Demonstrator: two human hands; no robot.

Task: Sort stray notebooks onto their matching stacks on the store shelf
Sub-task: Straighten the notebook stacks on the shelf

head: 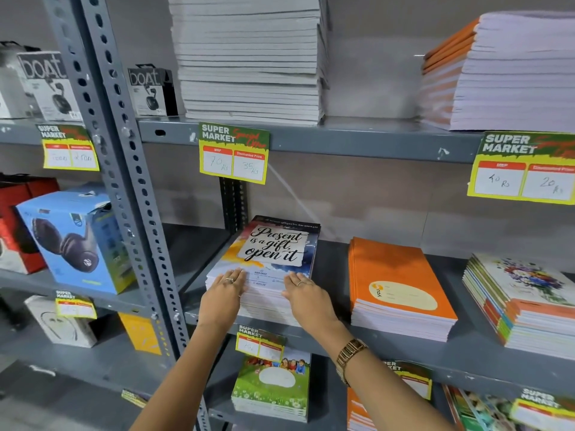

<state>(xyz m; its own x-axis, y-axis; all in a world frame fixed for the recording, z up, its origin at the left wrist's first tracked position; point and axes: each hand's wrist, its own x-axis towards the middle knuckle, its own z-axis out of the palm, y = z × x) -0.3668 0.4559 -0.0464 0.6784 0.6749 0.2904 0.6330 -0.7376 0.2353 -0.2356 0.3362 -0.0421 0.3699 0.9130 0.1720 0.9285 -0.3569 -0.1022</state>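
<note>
My left hand [224,292] and right hand [306,295] lie flat, fingers spread, gripping nothing, on the front edge of the stack of notebooks [264,281] at the front of the grey metal shelf [404,346]. Its top cover reads "Present is a gift, open it" over orange and blue washes. Just right sits an orange stack [401,293]. Beyond is a plain grey wall [373,194].

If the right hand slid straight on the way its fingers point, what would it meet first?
Only the cover it lies on: the right hand would cross the "Present is a gift" notebook stack, then probably reach the wall.
</note>
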